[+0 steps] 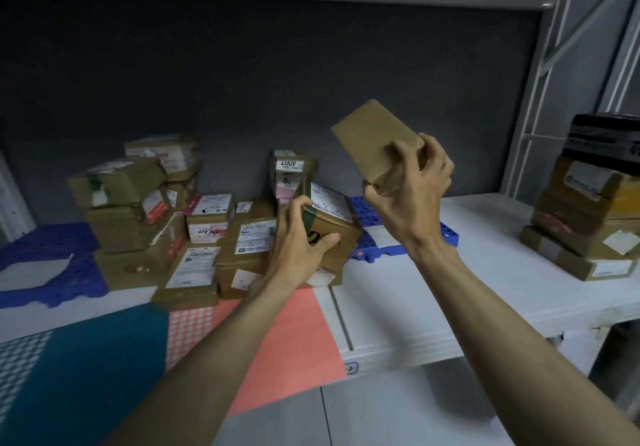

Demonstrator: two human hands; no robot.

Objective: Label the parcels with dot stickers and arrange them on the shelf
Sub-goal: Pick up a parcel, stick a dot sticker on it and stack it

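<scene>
Head view: left hand (304, 237) grips labelled parcel (332, 227); right hand (412, 182) grips plain parcel (377, 144).

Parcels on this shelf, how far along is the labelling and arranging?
Done: a stack sits at the shelf's right. In hand: the right hand holds a plain box aloft; the left hand grips a labelled box on the pile. Left: the jumbled pile; no dot stickers visible on any parcel.

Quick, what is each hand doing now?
Left hand: grips the labelled box on the pile.
Right hand: holds the plain brown parcel in the air.
</scene>
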